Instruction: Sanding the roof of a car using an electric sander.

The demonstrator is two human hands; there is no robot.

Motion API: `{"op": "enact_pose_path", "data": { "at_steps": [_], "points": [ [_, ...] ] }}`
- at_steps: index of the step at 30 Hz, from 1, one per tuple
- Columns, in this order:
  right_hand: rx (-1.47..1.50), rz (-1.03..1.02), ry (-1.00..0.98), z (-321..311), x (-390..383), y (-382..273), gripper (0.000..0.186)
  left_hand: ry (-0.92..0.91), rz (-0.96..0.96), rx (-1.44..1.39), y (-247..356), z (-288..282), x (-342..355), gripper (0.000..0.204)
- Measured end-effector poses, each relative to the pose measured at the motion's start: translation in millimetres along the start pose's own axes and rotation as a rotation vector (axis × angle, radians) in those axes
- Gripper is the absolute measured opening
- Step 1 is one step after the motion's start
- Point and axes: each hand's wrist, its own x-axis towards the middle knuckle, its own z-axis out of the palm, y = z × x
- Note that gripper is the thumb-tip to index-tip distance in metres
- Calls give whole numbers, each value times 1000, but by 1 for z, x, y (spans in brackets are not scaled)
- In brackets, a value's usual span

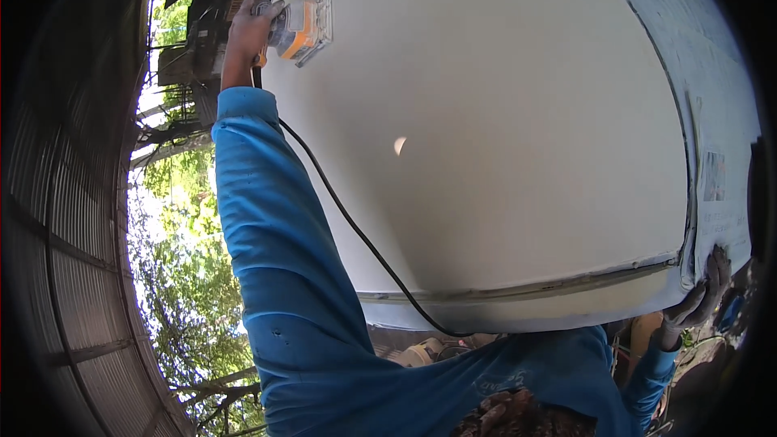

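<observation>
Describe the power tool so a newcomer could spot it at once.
Find the large white panel across the middle. Follow the blue left sleeve up to the panel's upper-left edge, where the left grip holds the sander. Its orange-and-grey body and flat pad set it apart from the plain panel and black cord.

Blue sleeve [279,226], orange sander [304,28] (perhaps part-grey)

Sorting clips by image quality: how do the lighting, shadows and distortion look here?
Head view: sunlit foliage partly washed out at left; head view: soft, uneven shading over the white panel, plus one small bright patch; head view: dark corrugated sheeting bowed by the fisheye, corners black.
</observation>
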Motion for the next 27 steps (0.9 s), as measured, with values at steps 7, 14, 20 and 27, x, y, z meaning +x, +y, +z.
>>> {"op": "enact_pose_path", "data": {
  "at_steps": [7,14,20,27],
  "points": [
    [3,-56,17,0,-1,5,44,53,-263,3,-114,-53,-138,61],
    [-12,-199,-2,3,9,0,39,103,-524,-41,-168,-91,-313,54],
    [102,-72,62,6,5,5,37,190,-749,71,-214,-113,-436,54],
    [98,-88,62,7,5,6,38,198,-874,36,-229,-124,-459,47]
  ]
}}
